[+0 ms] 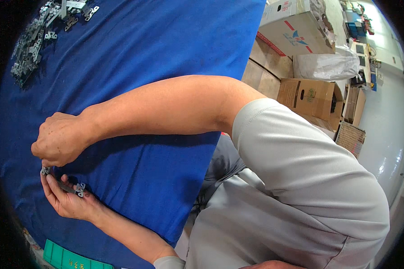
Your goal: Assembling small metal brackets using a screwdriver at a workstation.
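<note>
Facing upward, your left hand [72, 204] clamped a metal fitting [80, 190]; your right hand [62, 138] curled near its end, grip indiscernible.

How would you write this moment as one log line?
left hand: holding metal piece | right hand: curled close to left hand, grip unclear | metal parts: heaped on blue cloth

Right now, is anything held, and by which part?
The left grip holds a hinge-like metal piece by its narrow middle; whether the right grip holds it is unclear.
</note>
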### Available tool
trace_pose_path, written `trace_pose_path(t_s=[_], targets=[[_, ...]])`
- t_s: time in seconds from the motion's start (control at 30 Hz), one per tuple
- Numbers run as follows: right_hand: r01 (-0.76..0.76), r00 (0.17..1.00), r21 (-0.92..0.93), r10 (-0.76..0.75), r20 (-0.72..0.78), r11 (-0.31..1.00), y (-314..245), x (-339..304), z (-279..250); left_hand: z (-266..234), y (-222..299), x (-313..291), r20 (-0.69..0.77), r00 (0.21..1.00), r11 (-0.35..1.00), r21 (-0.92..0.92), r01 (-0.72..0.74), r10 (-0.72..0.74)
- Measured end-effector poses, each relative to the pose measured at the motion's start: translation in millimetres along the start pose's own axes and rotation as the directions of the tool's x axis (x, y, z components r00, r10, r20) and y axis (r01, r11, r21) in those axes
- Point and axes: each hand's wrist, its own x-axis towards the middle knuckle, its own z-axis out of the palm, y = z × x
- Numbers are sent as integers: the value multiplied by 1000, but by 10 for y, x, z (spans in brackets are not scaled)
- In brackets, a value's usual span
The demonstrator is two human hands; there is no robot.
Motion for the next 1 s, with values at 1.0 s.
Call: trace_pose_path(t_s=[1.0], targets=[[-14, 999, 24, 13, 32, 1000, -87, -21, -97, -9, -24, 6, -30, 999, 997, -68, -22, 20]])
